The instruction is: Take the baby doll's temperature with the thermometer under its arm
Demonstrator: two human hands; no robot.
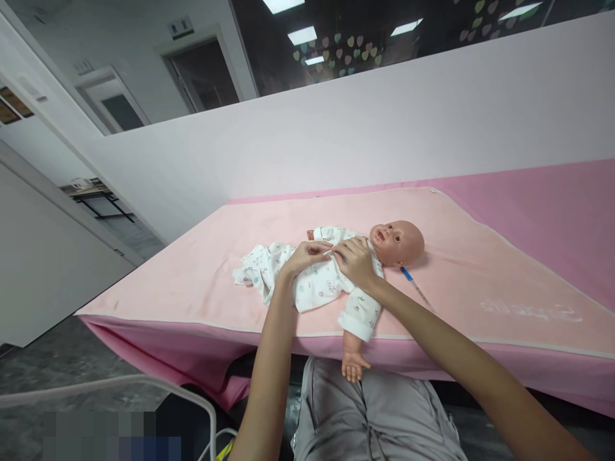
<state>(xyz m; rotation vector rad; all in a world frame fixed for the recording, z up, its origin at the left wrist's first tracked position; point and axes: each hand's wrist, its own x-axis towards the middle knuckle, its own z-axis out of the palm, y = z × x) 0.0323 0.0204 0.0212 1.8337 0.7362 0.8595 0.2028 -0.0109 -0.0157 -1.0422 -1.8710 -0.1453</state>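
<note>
Here's the head view: the baby doll lies face-up on the pink-covered desk, its long axis running nine to three o'clock, head at three. Left hand and right hand meet, fingertips close together, over its white top! Right's nearer the head; any firm grip, can't tell.

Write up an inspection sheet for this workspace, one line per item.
Surface: pale mat over a pink cover.
Job's things: doll lying face up in patterned white clothes, one hand over the near edge.
Clutter: thin blue-ended item beside the doll's head.
Grippers: left hand and right hand meet at the clothes' front; exact grip unclear.
Cables: nothing seen.
Surroundings: white wall behind, dark glass above it.
</note>
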